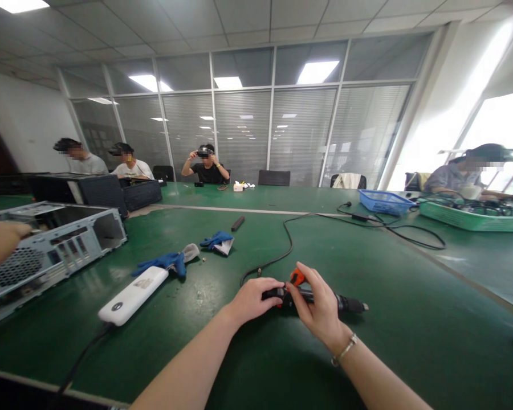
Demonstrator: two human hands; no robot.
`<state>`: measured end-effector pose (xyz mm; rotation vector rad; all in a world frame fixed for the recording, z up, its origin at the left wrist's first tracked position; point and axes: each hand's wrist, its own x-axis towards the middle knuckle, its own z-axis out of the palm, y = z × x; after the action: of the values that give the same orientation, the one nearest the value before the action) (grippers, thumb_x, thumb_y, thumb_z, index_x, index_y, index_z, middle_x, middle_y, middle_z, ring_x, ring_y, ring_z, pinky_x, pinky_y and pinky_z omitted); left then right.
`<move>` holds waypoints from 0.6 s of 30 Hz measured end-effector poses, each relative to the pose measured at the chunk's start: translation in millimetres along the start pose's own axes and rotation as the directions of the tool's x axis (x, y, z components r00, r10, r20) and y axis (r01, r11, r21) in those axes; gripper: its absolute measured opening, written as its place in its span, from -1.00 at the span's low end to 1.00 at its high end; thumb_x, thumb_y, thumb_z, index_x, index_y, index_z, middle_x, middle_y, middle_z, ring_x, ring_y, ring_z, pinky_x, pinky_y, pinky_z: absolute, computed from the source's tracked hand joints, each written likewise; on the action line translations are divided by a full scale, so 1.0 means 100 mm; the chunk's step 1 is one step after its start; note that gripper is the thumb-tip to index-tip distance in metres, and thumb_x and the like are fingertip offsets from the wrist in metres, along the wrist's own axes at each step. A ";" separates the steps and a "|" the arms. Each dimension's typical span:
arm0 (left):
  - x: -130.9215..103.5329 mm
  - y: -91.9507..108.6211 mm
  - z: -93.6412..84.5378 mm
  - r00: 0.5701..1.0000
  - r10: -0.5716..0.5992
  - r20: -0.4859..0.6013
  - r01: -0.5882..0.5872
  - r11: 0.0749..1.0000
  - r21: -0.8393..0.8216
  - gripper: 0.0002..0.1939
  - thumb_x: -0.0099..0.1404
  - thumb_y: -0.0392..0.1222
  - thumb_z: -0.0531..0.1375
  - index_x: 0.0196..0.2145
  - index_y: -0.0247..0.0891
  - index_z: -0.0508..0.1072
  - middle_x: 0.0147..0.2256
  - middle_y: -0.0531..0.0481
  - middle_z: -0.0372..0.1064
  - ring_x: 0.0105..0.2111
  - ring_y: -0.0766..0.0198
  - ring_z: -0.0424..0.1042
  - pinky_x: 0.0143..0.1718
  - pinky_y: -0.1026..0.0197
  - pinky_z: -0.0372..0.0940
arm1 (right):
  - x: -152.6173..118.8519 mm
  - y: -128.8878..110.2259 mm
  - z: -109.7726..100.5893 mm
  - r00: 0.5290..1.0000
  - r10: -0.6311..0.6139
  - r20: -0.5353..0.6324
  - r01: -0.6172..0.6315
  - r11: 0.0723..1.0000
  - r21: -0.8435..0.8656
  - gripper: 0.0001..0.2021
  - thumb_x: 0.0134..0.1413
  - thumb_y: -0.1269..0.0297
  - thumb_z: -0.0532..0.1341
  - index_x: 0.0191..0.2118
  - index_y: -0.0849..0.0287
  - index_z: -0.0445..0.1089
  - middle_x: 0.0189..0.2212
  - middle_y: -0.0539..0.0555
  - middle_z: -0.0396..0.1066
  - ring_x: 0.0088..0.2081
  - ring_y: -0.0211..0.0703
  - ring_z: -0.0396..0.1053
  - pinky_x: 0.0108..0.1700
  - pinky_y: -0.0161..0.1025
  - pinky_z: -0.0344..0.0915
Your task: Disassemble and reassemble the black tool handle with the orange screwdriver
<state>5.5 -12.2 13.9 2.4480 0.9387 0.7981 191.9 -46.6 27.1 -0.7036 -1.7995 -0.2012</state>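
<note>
On the green table in front of me lies a black electric screwdriver [351,304], its metal tip to the right. My left hand [256,299] grips its rear end, fingers and thumb closed on the black body. My right hand [320,307], with a bracelet at the wrist, is just above the middle of the screwdriver. Between its thumb and fingers is a small orange piece [297,277], close to my left fingertips. Fingers hide most of that piece, so its exact kind cannot be made out. A black cord [288,239] curves away behind my left hand.
A white power strip [133,296] and blue-grey gloves [166,263] lie to the left. Beyond them stands an open metal computer case [106,230], with another person's arm [2,242] over it. Blue [387,202] and green [465,219] baskets stand at right. Several people sit around.
</note>
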 end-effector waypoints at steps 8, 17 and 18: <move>-0.01 -0.10 0.08 0.999 -0.006 -0.050 0.006 1.000 0.001 -0.67 0.26 -0.16 0.23 -0.01 -0.20 0.44 -0.02 -0.06 0.43 -0.05 0.16 0.41 0.05 0.16 0.23 | 0.01 0.02 -0.02 0.997 -0.042 -0.058 0.043 0.999 0.015 -0.42 0.12 0.48 0.17 0.23 0.06 0.05 -0.21 0.13 0.34 -0.24 -0.12 0.38 -0.22 -0.15 0.43; 0.00 -0.14 0.11 0.996 0.039 -0.076 -0.036 0.999 0.035 -0.66 0.28 -0.17 0.22 0.01 -0.19 0.43 -0.01 -0.06 0.42 -0.02 0.17 0.39 0.07 0.15 0.23 | 0.00 0.05 -0.01 0.993 -0.010 -0.119 0.014 0.999 0.032 -0.44 0.11 0.48 0.19 0.20 0.05 0.09 -0.23 0.11 0.36 -0.27 -0.13 0.40 -0.25 -0.14 0.44; 0.00 -0.14 0.12 0.996 0.040 -0.084 -0.036 0.998 0.052 -0.65 0.27 -0.17 0.23 0.02 -0.19 0.43 0.00 -0.07 0.41 0.00 0.16 0.38 0.09 0.13 0.22 | 0.00 0.05 -0.02 0.992 -0.006 -0.124 0.010 1.000 0.026 -0.45 0.10 0.48 0.19 0.20 0.06 0.09 -0.23 0.11 0.37 -0.27 -0.13 0.40 -0.25 -0.14 0.44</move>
<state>6.0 -4.2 -2.6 2.4992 0.9556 0.9083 196.1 -43.0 26.8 -0.6509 -1.6837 -0.2209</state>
